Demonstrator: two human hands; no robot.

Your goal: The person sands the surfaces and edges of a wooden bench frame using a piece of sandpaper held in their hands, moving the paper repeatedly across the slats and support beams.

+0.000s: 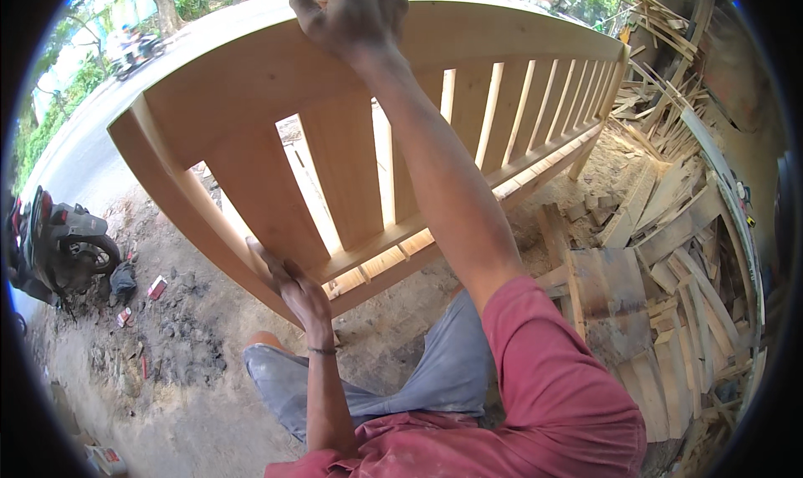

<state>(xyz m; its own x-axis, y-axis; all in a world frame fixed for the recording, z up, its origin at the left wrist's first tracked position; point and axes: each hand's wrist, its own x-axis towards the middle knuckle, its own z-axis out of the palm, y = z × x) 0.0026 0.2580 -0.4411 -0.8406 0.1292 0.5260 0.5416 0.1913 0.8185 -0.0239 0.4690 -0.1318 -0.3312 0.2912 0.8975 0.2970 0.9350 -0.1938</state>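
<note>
A pale wooden bench with a slatted back and a curved top rail stands in front of me, its back upright and spanning most of the view. My right hand is closed over the top rail, knuckles up, left of the rail's middle; the fingertips are hidden. Lower down, my left hand rests at the bench's near left corner, beside the side post and the bottom of the first wide slat. Its visible fingers stretch up along the wood. A dark band circles the left wrist.
Scrap boards and offcuts lie heaped at the right, with more sticks behind. A parked motorcycle stands at the left. Beyond the bench runs a road, where a blurred motorcycle passes. Litter and sawdust dot the dirt ground.
</note>
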